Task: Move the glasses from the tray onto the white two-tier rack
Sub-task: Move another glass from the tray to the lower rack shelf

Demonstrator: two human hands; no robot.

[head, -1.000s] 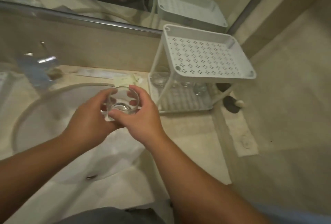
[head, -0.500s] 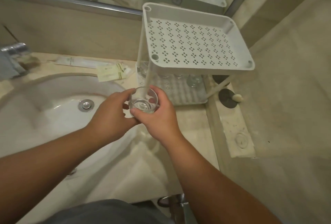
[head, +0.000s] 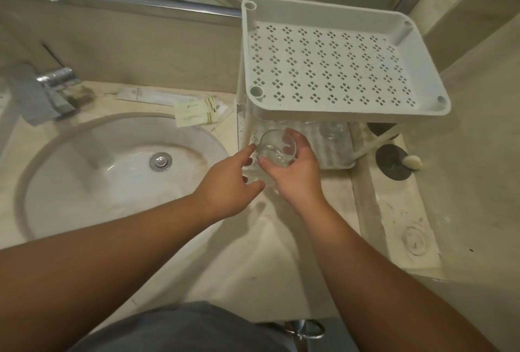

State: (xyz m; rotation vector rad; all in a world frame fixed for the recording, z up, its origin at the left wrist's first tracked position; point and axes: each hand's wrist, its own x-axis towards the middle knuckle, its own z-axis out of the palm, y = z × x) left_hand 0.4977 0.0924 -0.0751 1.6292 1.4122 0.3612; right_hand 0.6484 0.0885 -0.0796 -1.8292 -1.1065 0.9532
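A clear drinking glass (head: 274, 145) is gripped by my right hand (head: 292, 168) at the front left corner of the white two-tier rack (head: 430, 70), at the level of its lower shelf (head: 342, 161). My left hand (head: 228, 180) hovers just left of the glass, fingers spread, an index fingertip near its rim. The rack's perforated top shelf holds nothing. On the lower shelf stand other clear glasses (head: 332, 130), mostly hidden under the top shelf.
A white round sink (head: 84, 171) with a chrome drain and a chrome tap (head: 47, 92) lies to the left. Paper sachets (head: 197, 112) sit on the beige counter behind the sink. A dark round plug (head: 392, 161) lies right of the rack. A mirror runs along the back.
Both hands carried the glass from above the sink rightwards to the rack's lower shelf. My left hand has come off the glass and opened; my right hand still grips it.
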